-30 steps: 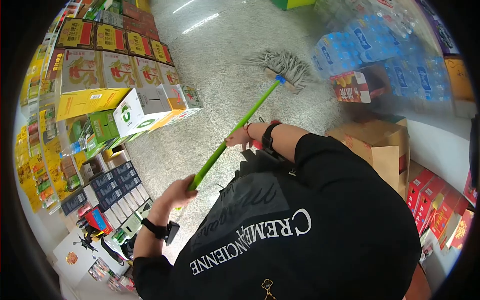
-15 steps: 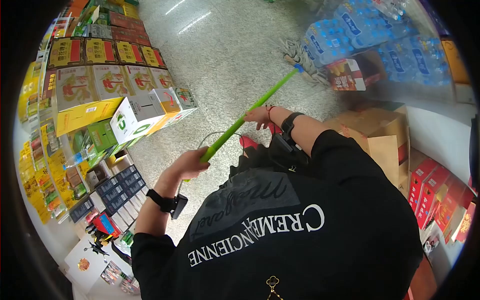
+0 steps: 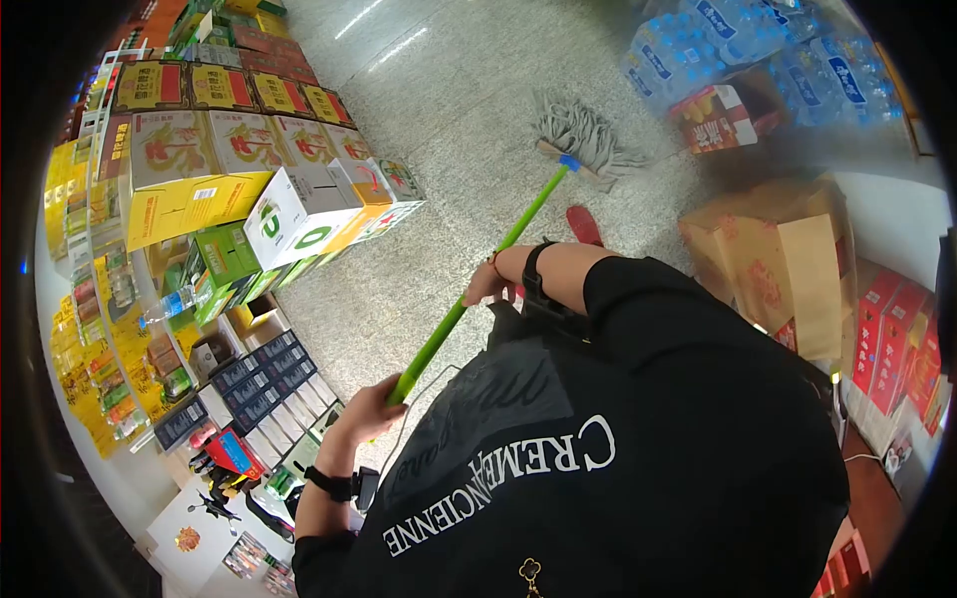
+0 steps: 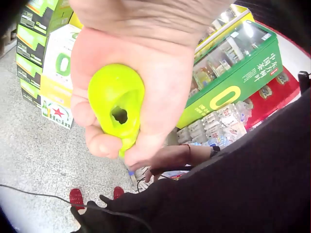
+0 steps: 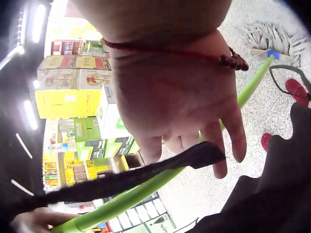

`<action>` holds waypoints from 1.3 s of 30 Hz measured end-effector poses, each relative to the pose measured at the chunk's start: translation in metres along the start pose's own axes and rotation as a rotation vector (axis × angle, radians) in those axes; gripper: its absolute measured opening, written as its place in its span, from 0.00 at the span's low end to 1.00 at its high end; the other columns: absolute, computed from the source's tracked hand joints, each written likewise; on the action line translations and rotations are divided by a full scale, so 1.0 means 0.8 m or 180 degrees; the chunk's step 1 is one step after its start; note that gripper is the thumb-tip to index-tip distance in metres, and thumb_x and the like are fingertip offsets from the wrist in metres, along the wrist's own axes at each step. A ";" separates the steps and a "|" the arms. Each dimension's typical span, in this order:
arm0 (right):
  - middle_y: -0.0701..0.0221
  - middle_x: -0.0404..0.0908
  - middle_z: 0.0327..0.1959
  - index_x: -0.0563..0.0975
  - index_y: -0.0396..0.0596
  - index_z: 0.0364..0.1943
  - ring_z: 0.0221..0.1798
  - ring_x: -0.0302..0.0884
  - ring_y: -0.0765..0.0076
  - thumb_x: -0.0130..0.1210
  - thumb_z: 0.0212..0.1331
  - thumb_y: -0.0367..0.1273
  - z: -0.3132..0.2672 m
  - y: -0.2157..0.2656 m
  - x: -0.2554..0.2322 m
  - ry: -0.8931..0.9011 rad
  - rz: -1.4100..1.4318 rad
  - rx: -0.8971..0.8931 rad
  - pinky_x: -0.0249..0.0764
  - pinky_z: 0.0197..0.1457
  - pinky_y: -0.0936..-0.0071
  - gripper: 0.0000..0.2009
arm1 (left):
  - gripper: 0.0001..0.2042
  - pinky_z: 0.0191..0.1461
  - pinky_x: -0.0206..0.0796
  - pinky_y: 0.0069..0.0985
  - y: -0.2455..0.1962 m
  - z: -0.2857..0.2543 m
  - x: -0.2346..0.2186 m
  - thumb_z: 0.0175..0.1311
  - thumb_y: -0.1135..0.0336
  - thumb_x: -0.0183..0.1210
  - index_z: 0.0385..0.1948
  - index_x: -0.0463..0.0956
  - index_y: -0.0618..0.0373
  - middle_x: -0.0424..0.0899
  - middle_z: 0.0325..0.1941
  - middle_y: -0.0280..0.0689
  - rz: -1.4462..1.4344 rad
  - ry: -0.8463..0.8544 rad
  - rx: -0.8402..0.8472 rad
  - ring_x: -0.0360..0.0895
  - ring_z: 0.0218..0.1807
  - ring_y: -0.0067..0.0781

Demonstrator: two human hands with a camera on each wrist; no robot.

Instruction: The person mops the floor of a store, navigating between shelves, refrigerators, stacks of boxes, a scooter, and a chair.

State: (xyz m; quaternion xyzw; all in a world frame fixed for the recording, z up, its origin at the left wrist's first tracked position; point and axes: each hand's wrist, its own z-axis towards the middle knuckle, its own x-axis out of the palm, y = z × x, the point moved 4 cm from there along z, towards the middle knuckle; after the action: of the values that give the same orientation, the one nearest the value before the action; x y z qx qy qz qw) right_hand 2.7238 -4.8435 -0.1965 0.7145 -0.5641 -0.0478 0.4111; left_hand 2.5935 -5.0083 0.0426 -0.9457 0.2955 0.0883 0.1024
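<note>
A mop with a grey string head (image 3: 588,135) and a long green handle (image 3: 434,344) slants across the head view, its strings spread on the floor. My left hand (image 3: 366,413) grips the handle near its upper end. In the left wrist view the yellow-green end cap (image 4: 116,94), with a hole in it, sticks out of the palm. Farther down the handle, my right hand (image 3: 482,283) holds it from above. In the right wrist view the pole runs behind that hand (image 5: 175,97), with two fingers extended past it and the others bent beside it.
Stacked drink cartons (image 3: 239,145) line the left side, with a white carton (image 3: 304,214) jutting out. Wrapped water bottles (image 3: 688,50) and a red box (image 3: 713,120) stand at the upper right, above brown cardboard boxes (image 3: 768,249). A red shoe (image 3: 584,225) shows on the floor.
The mop head swung right toward the water bottles, then back left to the open floor. Both hands stay on the handle. The view has shifted, and a red shoe now shows beyond the right arm.
</note>
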 end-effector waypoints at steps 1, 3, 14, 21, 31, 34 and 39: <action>0.70 0.55 0.64 0.55 0.56 0.62 0.55 0.67 0.53 0.44 0.54 0.50 0.018 0.005 0.009 0.0047 0.0116 -0.0019 0.70 0.50 0.56 0.32 | 0.25 0.28 0.65 0.26 0.014 -0.008 -0.001 0.51 0.63 0.57 0.54 0.64 0.50 0.74 0.22 0.39 0.0018 0.0001 0.0005 0.72 0.22 0.28; 0.70 0.54 0.64 0.55 0.56 0.62 0.54 0.68 0.53 0.44 0.54 0.49 0.024 0.015 0.025 0.0081 0.0257 -0.0127 0.70 0.50 0.56 0.31 | 0.26 0.30 0.66 0.30 0.035 -0.015 -0.003 0.50 0.62 0.56 0.54 0.63 0.50 0.75 0.24 0.44 0.0370 -0.0063 0.0148 0.74 0.24 0.36; 0.61 0.65 0.57 0.62 0.49 0.56 0.43 0.75 0.60 0.43 0.59 0.45 -0.039 -0.089 0.029 -0.1330 0.2319 -0.0363 0.74 0.38 0.68 0.24 | 0.17 0.37 0.65 0.41 -0.063 0.031 -0.018 0.51 0.62 0.52 0.44 0.65 0.53 0.76 0.27 0.48 0.1772 -0.0052 0.0942 0.74 0.33 0.52; 0.55 0.72 0.46 0.67 0.45 0.48 0.34 0.78 0.61 0.43 0.59 0.42 -0.099 -0.202 0.011 -0.2123 0.3749 -0.0547 0.77 0.34 0.67 0.18 | 0.17 0.40 0.64 0.38 -0.209 0.113 0.017 0.51 0.61 0.54 0.43 0.69 0.54 0.77 0.31 0.47 0.2120 -0.0096 0.1745 0.74 0.37 0.48; 0.60 0.78 0.36 0.70 0.42 0.42 0.29 0.79 0.63 0.47 0.57 0.38 -0.160 -0.276 -0.024 -0.3059 0.3821 -0.0408 0.79 0.29 0.68 0.15 | 0.15 0.38 0.65 0.36 -0.279 0.126 0.040 0.55 0.58 0.51 0.41 0.71 0.55 0.78 0.30 0.46 0.1762 0.0015 0.1724 0.76 0.34 0.45; 0.62 0.79 0.32 0.74 0.41 0.37 0.26 0.79 0.64 0.47 0.56 0.37 -0.100 -0.259 -0.023 -0.3163 0.3543 0.0035 0.77 0.25 0.70 0.13 | 0.16 0.39 0.64 0.35 -0.221 0.108 0.039 0.56 0.57 0.50 0.43 0.70 0.52 0.77 0.30 0.47 0.1638 -0.0115 0.1634 0.75 0.35 0.44; 0.59 0.80 0.34 0.74 0.39 0.37 0.29 0.80 0.64 0.44 0.57 0.33 -0.037 -0.138 0.022 -0.1916 0.2789 -0.0029 0.77 0.22 0.70 0.12 | 0.17 0.35 0.65 0.33 -0.092 0.047 0.018 0.56 0.58 0.51 0.48 0.68 0.48 0.77 0.27 0.45 0.1254 -0.0134 0.1226 0.75 0.30 0.39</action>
State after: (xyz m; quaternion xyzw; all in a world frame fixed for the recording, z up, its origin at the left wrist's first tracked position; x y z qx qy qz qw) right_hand 2.8303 -4.8401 -0.2406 0.3647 -0.9025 -0.0770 0.2156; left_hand 2.6438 -4.9474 0.0133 -0.8311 0.4828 0.0682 0.2674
